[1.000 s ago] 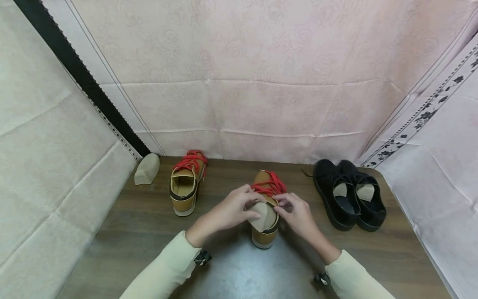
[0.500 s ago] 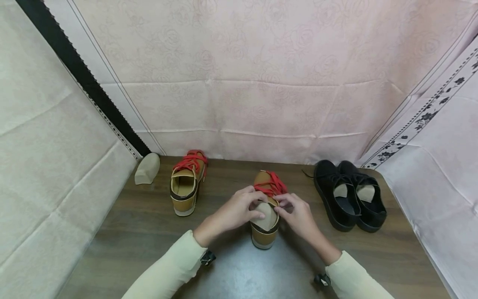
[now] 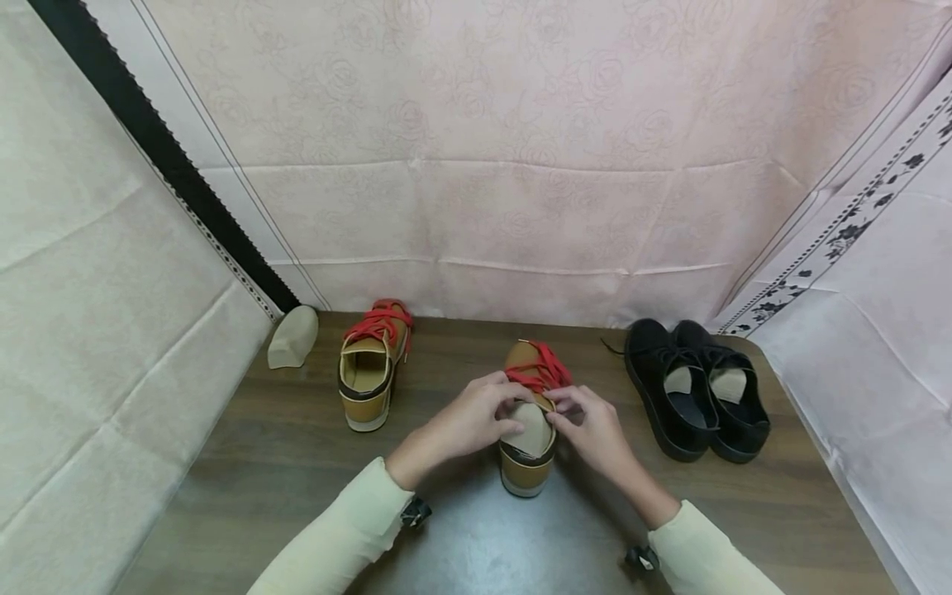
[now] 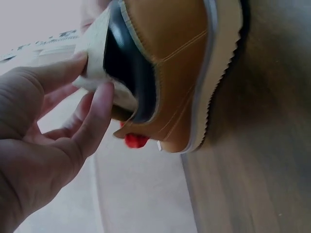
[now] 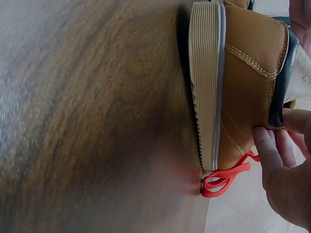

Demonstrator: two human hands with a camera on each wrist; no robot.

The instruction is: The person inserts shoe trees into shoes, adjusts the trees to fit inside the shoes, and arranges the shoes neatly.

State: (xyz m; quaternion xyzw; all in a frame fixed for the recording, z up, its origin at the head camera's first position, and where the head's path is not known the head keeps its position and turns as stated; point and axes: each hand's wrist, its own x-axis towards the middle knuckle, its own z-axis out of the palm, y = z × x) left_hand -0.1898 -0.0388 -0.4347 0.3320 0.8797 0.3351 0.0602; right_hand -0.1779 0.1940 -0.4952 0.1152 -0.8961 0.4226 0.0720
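A tan shoe (image 3: 523,477) with red laces stands in the middle of the table, heel toward me. My left hand (image 3: 474,420) pinches an off-white shoe insert (image 3: 532,431) between thumb and fingers at the shoe's opening. In the left wrist view the insert (image 4: 98,44) stands partly out of the dark-lined collar; its front end is hidden inside the shoe. My right hand (image 3: 592,426) pinches the right edge of the opening, near the laces. The right wrist view shows its fingers (image 5: 272,148) against the outside of the tan upper and the thumb at the rim.
The matching tan shoe (image 3: 366,376) stands to the left, its opening showing no insert. Beyond it, a second off-white insert (image 3: 293,337) lies by the cloth wall. Two black shoes (image 3: 732,413) with pale inserts stand together at the right. Cloth walls (image 3: 476,215) border the wooden table (image 3: 312,463).
The insert has moved slightly right and lower into the shoe's opening, and my left hand and forearm have shifted right with it. My right hand has barely moved.
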